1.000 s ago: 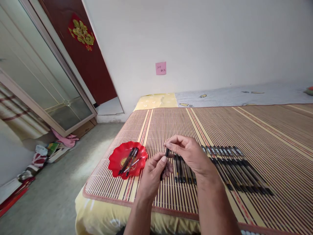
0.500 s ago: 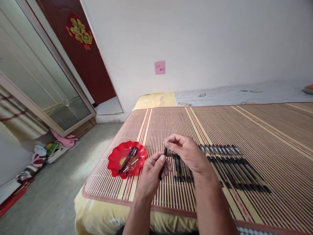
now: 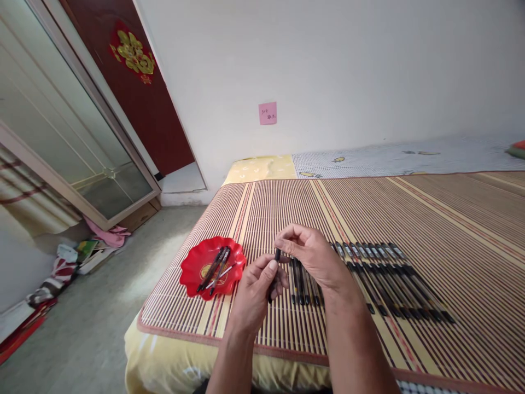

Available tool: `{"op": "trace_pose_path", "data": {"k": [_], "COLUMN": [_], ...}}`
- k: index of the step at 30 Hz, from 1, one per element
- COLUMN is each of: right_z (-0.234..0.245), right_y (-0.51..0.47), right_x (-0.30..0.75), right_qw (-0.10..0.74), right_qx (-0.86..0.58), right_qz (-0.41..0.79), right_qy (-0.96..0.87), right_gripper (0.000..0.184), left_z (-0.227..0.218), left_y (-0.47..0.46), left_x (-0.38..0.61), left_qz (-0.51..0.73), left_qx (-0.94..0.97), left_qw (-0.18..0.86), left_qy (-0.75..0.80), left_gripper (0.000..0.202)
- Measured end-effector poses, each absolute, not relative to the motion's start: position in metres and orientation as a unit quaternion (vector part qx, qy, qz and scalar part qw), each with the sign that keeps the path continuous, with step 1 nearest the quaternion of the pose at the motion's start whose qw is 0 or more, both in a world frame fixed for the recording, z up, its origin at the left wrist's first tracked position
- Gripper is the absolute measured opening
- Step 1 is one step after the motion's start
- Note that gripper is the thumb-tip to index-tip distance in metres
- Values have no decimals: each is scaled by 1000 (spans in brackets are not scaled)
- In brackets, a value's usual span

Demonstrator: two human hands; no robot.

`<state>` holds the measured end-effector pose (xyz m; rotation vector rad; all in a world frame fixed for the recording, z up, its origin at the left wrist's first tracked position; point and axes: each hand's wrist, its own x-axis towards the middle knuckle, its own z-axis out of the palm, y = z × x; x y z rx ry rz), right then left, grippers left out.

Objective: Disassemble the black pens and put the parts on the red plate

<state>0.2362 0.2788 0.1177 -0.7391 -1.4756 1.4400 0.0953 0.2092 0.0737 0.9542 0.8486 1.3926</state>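
Both hands meet over the striped bamboo mat (image 3: 410,213), holding one black pen (image 3: 277,255) between them. My left hand (image 3: 256,293) grips the pen's lower barrel with closed fingers. My right hand (image 3: 311,254) pinches its upper end with thumb and fingertips. Just behind and to the right, a row of several black pens (image 3: 389,279) lies side by side on the mat. A red scalloped plate (image 3: 192,268) to the left holds a few pens and pen parts.
The mat covers a bed with a yellow sheet (image 3: 172,355); its front edge is just below my wrists. A pink note (image 3: 267,113) sticks to the white wall. Left of the bed are concrete floor, a glass door (image 3: 61,137) and clutter (image 3: 69,257).
Both hands stay together on the pen and have barely moved. The view shifted slightly between the first frame and now.
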Motion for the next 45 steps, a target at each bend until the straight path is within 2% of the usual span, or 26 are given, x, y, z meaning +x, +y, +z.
{"op": "trace_pose_path", "data": {"k": [3, 9, 16, 27, 31, 39, 41, 45], "right_z": [118, 122, 122, 118, 115, 101, 88, 60], "right_y": [279, 277, 276, 280, 282, 292, 299, 307], "right_x": [237, 241, 238, 237, 238, 233, 226, 211], "right_qw": [470, 435, 442, 450, 451, 451, 410, 261], "right_qx": [-292, -295, -297, -300, -300, -324, -418, -580], "right_qz": [563, 551, 559, 527, 507, 478, 407, 256], "right_qy": [-614, -649, -635, -656, -670, -680, -701, -728], "right_gripper": [23, 17, 22, 22, 21, 22, 29, 45], "left_z": [75, 77, 75, 73, 75, 75, 76, 77], "left_y": [209, 208, 209, 213, 212, 213, 214, 215], "left_x": [95, 96, 97, 99, 97, 89, 80, 63], "left_qz": [598, 604, 608, 630, 626, 646, 667, 680], "left_qx": [403, 382, 390, 391, 421, 425, 403, 376], "left_qw": [589, 602, 588, 544, 504, 438, 422, 436], "left_qy": [365, 357, 363, 393, 421, 458, 464, 455], "left_gripper": [34, 34, 37, 36, 40, 35, 35, 38]}}
